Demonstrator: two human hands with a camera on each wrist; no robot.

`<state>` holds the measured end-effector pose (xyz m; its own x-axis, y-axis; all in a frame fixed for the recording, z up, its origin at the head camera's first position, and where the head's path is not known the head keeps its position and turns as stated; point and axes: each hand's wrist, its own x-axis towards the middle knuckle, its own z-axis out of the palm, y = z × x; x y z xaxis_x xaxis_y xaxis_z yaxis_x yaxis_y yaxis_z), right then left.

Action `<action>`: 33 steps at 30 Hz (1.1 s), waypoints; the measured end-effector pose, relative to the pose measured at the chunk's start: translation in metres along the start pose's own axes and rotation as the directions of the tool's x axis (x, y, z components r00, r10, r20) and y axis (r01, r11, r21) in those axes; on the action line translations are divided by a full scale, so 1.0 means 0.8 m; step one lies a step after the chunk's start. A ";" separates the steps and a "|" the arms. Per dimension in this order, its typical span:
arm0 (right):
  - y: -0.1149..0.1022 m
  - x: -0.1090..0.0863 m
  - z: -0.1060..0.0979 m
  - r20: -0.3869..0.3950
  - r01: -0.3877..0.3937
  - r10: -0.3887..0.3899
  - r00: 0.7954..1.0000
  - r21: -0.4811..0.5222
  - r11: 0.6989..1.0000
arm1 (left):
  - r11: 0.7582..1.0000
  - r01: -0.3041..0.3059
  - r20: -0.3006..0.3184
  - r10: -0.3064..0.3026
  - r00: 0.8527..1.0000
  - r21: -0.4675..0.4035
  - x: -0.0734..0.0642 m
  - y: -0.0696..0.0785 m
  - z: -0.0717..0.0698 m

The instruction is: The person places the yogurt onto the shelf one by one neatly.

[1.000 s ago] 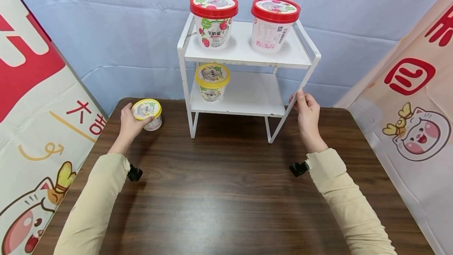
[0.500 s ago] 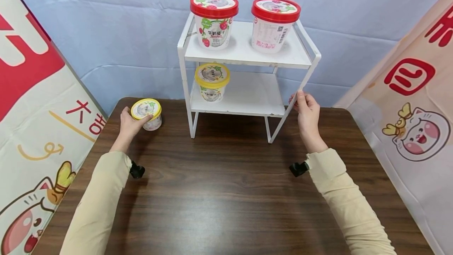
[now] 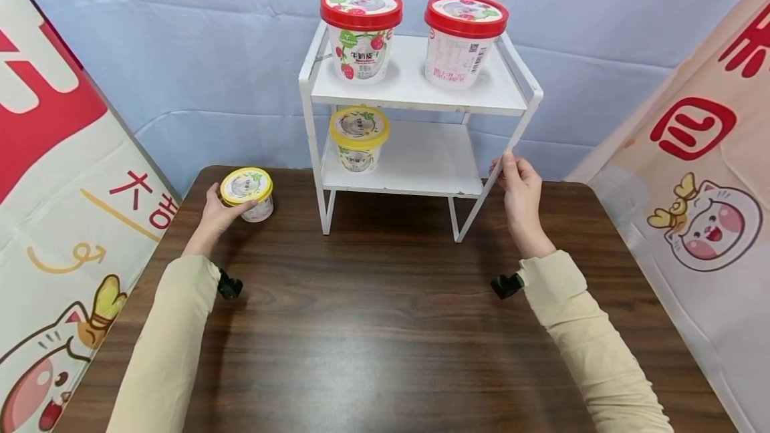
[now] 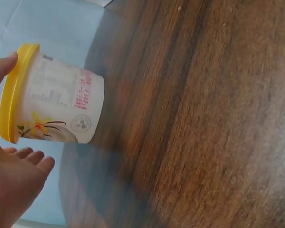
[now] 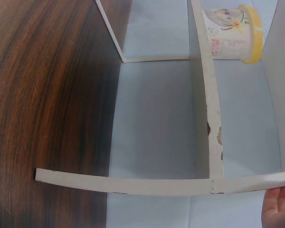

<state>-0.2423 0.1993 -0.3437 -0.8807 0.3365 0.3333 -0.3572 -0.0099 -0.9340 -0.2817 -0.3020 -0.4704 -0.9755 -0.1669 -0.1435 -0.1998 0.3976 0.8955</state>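
A small paper tub (image 3: 259, 210) with a yellow lid (image 3: 246, 185) stands on the table's back left corner. My left hand (image 3: 218, 215) is spread about its near left side, thumb lying across the lid's edge. From the left wrist view, the thumb meets the yellow rim of the tub (image 4: 61, 99), while the loosely bent fingers (image 4: 31, 159) show a gap from the tub wall. My right hand (image 3: 522, 196) grips the right front post of a white two-tier rack (image 3: 415, 182), thumb in front. In the right wrist view only part of that hand (image 5: 280, 204) shows, at the post.
Two larger red-lidded tubs, a left one (image 3: 361, 45) and a right one (image 3: 463, 52), stand on the rack's top tier. Another yellow-lidded tub (image 3: 357, 142) sits at the left of the lower tier. Behind the dark wood table (image 3: 361, 313) hangs a pale blue cloth (image 3: 240, 52).
Hardly anything differs. The left hand has shifted slightly around the tub, and the whole head view has slid a little. The right hand keeps its place on the rack post.
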 end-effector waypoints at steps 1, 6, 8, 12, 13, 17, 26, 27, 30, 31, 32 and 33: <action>0.000 0.000 0.000 0.001 -0.001 0.001 1.000 0.001 1.000 | 1.000 -0.005 0.003 0.005 1.000 -0.001 0.001 0.000 0.000; 0.000 0.001 0.000 -0.003 -0.003 0.003 1.000 0.007 1.000 | 1.000 -0.018 0.011 0.018 1.000 0.018 0.004 -0.001 -0.001; 0.000 0.001 0.000 -0.004 -0.003 0.003 1.000 0.003 1.000 | 1.000 -0.020 0.013 0.019 1.000 0.014 0.005 -0.001 -0.002; -0.001 0.001 0.000 -0.004 -0.003 0.003 1.000 -0.005 1.000 | 1.000 -0.028 0.017 0.028 0.999 0.004 0.006 -0.003 -0.002; -0.001 0.001 0.001 -0.004 0.000 0.000 1.000 -0.009 1.000 | 0.999 -0.032 0.018 0.032 0.999 0.001 0.006 -0.003 -0.003; -0.001 0.000 0.001 -0.008 0.002 -0.002 1.000 -0.001 1.000 | 0.999 -0.047 0.015 0.047 0.999 -0.011 0.009 -0.004 -0.003; 0.000 0.000 0.001 -0.008 0.010 -0.011 1.000 -0.011 1.000 | 0.997 -0.048 -0.005 0.048 0.999 -0.066 0.012 -0.002 -0.001; -0.001 0.000 0.001 -0.009 0.013 -0.013 1.000 -0.016 1.000 | 0.997 -0.044 -0.005 0.043 0.999 -0.066 0.012 -0.002 0.000; -0.001 0.000 0.001 -0.010 0.012 -0.012 1.000 -0.009 1.000 | 0.997 -0.040 -0.001 0.040 0.999 -0.062 0.012 -0.001 0.000; -0.001 -0.001 0.002 -0.010 0.012 -0.013 1.000 -0.004 1.000 | 0.997 -0.035 0.002 0.036 0.999 -0.061 0.011 -0.001 0.001; -0.001 -0.001 0.002 -0.009 0.013 -0.013 1.000 0.000 1.000 | 0.998 -0.033 0.005 0.034 0.999 -0.061 0.011 -0.001 0.001; -0.001 -0.001 0.002 -0.008 0.014 -0.014 1.000 -0.001 1.000 | 0.998 -0.031 0.009 0.032 0.999 -0.060 0.011 -0.001 0.001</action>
<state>-0.2421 0.1979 -0.3430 -0.8730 0.3442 0.3455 -0.3694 -0.0042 -0.9293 -0.2905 -0.3031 -0.4725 -0.9821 -0.1465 -0.1187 -0.1634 0.3475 0.9233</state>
